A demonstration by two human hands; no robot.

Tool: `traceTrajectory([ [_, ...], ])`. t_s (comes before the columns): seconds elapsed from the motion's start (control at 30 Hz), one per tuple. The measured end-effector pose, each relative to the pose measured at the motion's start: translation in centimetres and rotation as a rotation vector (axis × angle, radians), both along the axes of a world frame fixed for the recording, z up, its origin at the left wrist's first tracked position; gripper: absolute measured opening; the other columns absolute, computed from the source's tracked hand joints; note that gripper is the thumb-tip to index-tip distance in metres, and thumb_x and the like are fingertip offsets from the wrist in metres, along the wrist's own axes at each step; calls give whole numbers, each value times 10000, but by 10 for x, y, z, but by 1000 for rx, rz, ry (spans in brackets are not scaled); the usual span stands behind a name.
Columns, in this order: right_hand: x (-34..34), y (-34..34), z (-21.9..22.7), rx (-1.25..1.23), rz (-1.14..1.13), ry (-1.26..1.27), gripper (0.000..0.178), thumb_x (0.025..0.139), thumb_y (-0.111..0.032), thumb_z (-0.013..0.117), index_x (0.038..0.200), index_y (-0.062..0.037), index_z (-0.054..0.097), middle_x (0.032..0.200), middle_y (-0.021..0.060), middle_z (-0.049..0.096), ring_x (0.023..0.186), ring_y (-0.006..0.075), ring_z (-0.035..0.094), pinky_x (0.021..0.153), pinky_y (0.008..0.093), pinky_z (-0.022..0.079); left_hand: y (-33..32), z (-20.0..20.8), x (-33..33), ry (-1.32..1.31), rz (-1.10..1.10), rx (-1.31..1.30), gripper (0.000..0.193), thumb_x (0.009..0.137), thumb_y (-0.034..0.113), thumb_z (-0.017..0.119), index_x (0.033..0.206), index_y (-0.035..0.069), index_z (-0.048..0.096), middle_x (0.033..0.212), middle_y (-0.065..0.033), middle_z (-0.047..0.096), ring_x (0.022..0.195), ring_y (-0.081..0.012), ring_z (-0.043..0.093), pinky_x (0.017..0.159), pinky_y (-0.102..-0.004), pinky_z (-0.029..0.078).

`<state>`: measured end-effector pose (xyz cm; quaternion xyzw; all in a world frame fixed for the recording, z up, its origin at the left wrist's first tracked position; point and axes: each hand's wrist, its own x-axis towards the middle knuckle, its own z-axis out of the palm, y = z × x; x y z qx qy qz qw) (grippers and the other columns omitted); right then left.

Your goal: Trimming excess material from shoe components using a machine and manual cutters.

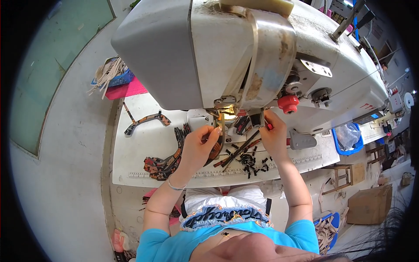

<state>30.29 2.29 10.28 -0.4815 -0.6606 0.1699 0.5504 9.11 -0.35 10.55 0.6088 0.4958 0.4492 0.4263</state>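
A large white sewing machine (222, 52) stands over the table, its small lamp lit at the needle area. My left hand (198, 146) is closed in a pinch just left of the needle, on a brownish fabric strip (222, 136) that curves down from there. To the right of the needle, my right hand (275, 135) is closed beside the machine's dark metal part, with something small and red (269, 126) at its fingers; what it grips is partly hidden. Patterned fabric straps (163, 165) lie piled by my left wrist. Between my forearms are several small black pieces (251, 163) and narrow dark strips (239, 150).
One separate patterned strap (148, 120) lies on the white table (131, 150) at left. A printed ruler scale runs along the near edge. A blue basket (120, 78) of pale strips is at far left, a blue bin (349, 146) at right. A wooden stool (351, 175) and cardboard box (370, 204) stand right.
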Motion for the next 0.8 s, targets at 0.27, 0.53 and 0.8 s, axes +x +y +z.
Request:
traceTrajectory([
  [0.27, 6, -15, 0, -83, 12, -11, 162, 866, -138, 615, 813, 15, 603, 661, 64, 534, 566, 111, 441, 517, 239, 350, 2, 0, -14, -150, -55, -138, 214, 921, 169, 537, 883, -23, 625, 661, 26, 575, 578, -14, 425, 513, -180, 327],
  [0.53, 7, -21, -33, -244, 60, -67, 151, 856, -171, 623, 822, -25, 629, 629, 78, 529, 516, 153, 437, 493, 272, 344, -2, -91, -1, 186, -123, -2, 242, 832, 172, 624, 1015, 13, 618, 820, -51, 636, 705, -161, 605, 597, -288, 474],
  [0.8, 0, -35, -53, -329, 135, -214, 157, 884, -141, 592, 872, 12, 629, 654, 42, 549, 580, 80, 427, 524, 240, 362, 4, -103, 30, 557, -36, 128, 246, 789, 208, 672, 955, 34, 623, 737, -80, 587, 676, -171, 582, 604, -289, 453],
])
